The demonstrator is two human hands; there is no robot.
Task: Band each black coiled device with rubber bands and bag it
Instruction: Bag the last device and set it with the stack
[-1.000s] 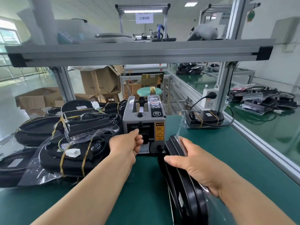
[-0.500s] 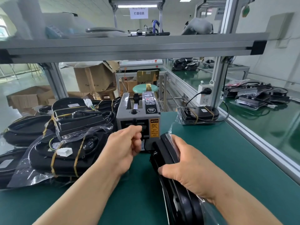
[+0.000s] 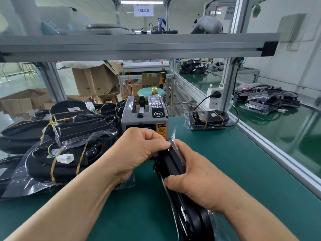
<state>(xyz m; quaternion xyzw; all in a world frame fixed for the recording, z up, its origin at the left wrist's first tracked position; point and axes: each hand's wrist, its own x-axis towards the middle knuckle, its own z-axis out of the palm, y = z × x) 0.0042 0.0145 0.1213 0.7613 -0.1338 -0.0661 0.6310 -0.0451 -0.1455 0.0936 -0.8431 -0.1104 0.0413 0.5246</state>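
Observation:
A black coiled device (image 3: 175, 164) in a clear plastic bag stands on edge on the green mat, running from the centre toward the bottom right. My right hand (image 3: 196, 178) grips it from the right side, thumb across its near edge. My left hand (image 3: 139, 150) has its fingers curled, and its fingertips pinch at the top end of the bagged device, just in front of the tape dispenser. Whether a tape piece is between those fingers is hidden.
A grey tape dispenser (image 3: 144, 119) stands at centre. Several bagged, rubber-banded black devices (image 3: 57, 159) are piled at left. One bagged device (image 3: 208, 118) lies at back right by a power socket (image 3: 214, 98). An aluminium rail (image 3: 278, 152) borders the green mat (image 3: 225, 162) on the right.
My left hand has come away from the dispenser's front slot and moved right to the top of the bagged device. My right hand has kept its grip on the device.

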